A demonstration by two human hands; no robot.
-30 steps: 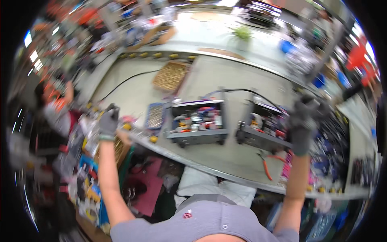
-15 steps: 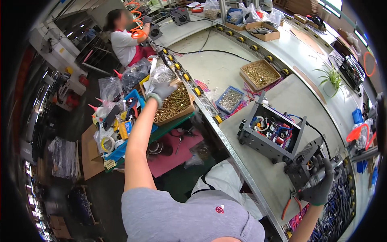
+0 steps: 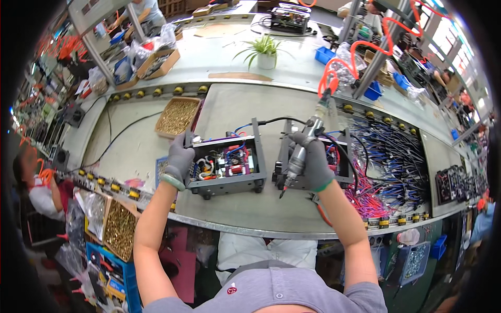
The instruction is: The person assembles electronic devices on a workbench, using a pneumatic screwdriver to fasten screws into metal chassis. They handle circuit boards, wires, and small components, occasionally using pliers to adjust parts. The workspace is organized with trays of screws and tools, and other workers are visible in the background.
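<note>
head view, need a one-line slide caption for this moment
Right gloved hand grips a power screwdriver; left gloved hand is at the left end of an open metal case.

The gloves (image 3: 180, 160) are grey, the driver (image 3: 298, 160) silver, the hose (image 3: 332, 83) orange.

Potted plant (image 3: 265, 58) on white bench (image 3: 209, 58), blue bin (image 3: 324, 55), pink sheet (image 3: 181, 268)

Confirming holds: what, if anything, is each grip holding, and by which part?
Right grip: pneumatic screwdriver, by its mid-body. Left grip: at left end of open electronics case; hold unclear.
</note>
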